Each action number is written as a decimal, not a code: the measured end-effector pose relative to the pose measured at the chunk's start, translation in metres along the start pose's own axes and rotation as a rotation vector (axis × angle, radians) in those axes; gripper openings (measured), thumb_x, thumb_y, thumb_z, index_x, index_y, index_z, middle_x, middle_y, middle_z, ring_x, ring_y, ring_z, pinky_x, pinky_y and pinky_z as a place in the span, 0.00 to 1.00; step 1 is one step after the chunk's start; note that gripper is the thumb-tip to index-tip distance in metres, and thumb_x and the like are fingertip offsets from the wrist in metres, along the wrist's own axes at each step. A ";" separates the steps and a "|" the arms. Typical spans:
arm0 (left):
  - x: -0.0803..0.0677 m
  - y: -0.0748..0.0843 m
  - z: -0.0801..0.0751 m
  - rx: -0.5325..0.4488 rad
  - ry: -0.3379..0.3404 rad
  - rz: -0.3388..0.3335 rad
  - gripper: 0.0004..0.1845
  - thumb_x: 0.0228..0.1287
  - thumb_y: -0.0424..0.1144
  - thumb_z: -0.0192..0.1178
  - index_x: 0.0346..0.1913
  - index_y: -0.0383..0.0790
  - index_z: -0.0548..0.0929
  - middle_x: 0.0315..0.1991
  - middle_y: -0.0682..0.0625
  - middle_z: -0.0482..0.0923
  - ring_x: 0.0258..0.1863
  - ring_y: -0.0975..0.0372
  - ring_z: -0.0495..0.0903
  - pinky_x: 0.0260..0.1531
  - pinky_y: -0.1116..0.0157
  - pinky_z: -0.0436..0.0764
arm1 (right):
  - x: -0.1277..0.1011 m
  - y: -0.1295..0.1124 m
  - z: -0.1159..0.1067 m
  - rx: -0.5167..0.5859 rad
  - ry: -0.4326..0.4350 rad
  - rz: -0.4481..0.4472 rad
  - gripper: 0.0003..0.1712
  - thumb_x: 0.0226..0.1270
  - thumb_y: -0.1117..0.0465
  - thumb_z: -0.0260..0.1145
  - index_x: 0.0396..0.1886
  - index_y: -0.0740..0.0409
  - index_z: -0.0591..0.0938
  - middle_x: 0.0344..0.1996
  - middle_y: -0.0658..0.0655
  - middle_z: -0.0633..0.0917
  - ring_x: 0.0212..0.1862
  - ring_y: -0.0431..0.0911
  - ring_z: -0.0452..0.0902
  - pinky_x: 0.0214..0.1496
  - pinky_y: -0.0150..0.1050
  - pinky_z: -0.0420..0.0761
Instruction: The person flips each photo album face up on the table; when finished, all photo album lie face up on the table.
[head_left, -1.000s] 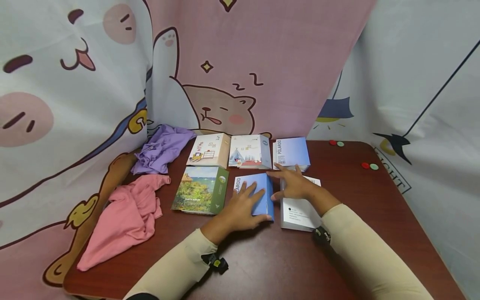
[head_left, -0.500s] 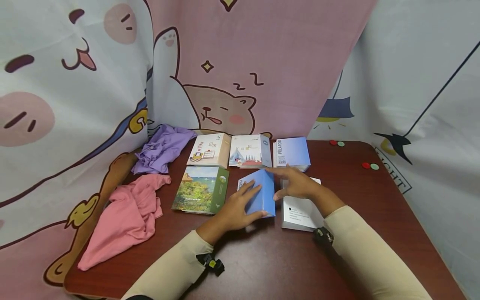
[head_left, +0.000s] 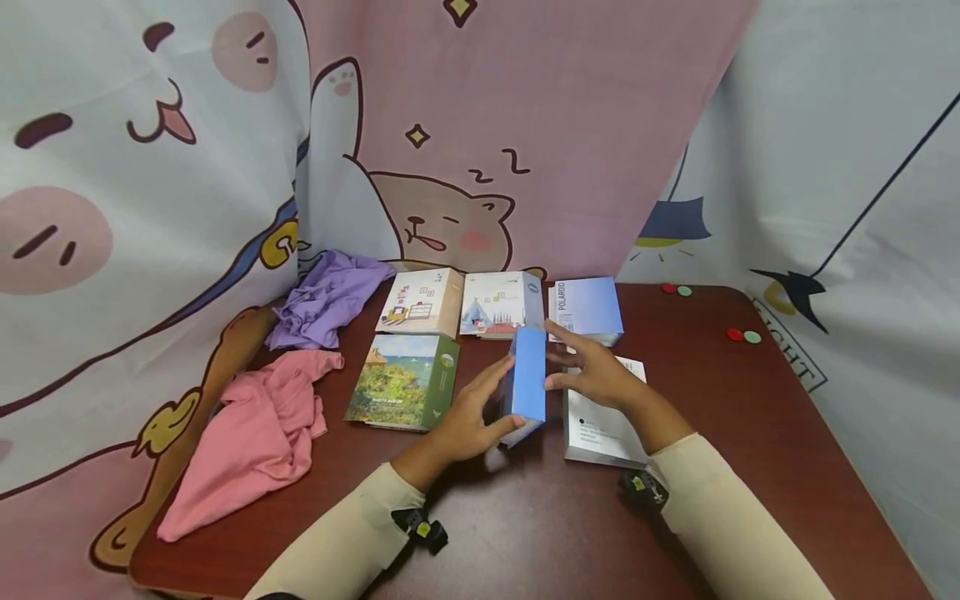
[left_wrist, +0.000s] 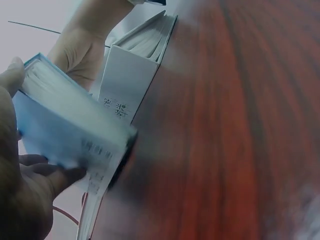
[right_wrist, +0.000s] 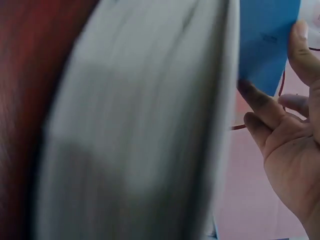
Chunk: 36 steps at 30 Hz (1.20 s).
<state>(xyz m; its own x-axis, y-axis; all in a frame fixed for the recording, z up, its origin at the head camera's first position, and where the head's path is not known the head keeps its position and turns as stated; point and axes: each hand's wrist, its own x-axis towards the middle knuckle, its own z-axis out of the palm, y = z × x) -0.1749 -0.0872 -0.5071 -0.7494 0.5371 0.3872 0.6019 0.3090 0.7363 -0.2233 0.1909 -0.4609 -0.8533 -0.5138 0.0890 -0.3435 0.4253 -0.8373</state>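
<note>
The left hand (head_left: 468,421) holds the blue photo album (head_left: 527,375) upright on its edge above the table (head_left: 750,433); the right hand (head_left: 596,371) touches its other side with relaxed fingers, beside the white album (head_left: 600,429).

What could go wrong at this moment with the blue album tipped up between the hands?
The blue album stands on its edge, held by the left hand with the right hand beside it; it may topple onto the white album. The left wrist view shows its page edges, so it might fan open.
</note>
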 end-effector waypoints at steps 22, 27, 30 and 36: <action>-0.007 -0.003 -0.008 -0.546 0.044 -0.074 0.51 0.69 0.24 0.71 0.87 0.28 0.52 0.91 0.37 0.38 0.85 0.34 0.55 0.71 0.57 0.80 | -0.017 -0.014 0.033 -0.321 0.033 -0.057 0.51 0.66 0.49 0.81 0.83 0.59 0.71 0.82 0.67 0.71 0.84 0.68 0.63 0.80 0.85 0.46; -0.010 -0.006 -0.012 -0.479 0.067 -0.111 0.47 0.70 0.27 0.72 0.86 0.29 0.58 0.91 0.37 0.44 0.86 0.37 0.56 0.72 0.51 0.77 | -0.021 -0.008 0.038 -0.433 0.004 0.027 0.50 0.66 0.40 0.80 0.82 0.55 0.74 0.80 0.65 0.74 0.88 0.69 0.54 0.75 0.90 0.35; -0.011 -0.007 -0.014 -0.448 0.076 -0.128 0.47 0.70 0.28 0.72 0.86 0.32 0.59 0.90 0.36 0.48 0.87 0.40 0.55 0.77 0.48 0.71 | -0.022 -0.003 0.042 -0.481 0.019 0.055 0.51 0.64 0.37 0.80 0.81 0.54 0.76 0.80 0.65 0.76 0.89 0.69 0.48 0.75 0.90 0.31; -0.012 -0.009 -0.016 -0.267 0.073 -0.129 0.45 0.73 0.34 0.72 0.86 0.33 0.61 0.88 0.33 0.54 0.87 0.39 0.56 0.80 0.40 0.66 | -0.023 0.004 0.047 -0.539 0.037 0.078 0.52 0.63 0.33 0.79 0.82 0.50 0.76 0.81 0.64 0.74 0.90 0.70 0.42 0.75 0.90 0.29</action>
<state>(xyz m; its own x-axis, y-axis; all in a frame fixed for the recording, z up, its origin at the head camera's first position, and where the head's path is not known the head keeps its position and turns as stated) -0.1754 -0.1089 -0.5101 -0.8386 0.4461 0.3128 0.4140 0.1487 0.8980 -0.1867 0.1692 -0.4916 -0.8944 -0.4427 0.0646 -0.4224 0.7880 -0.4479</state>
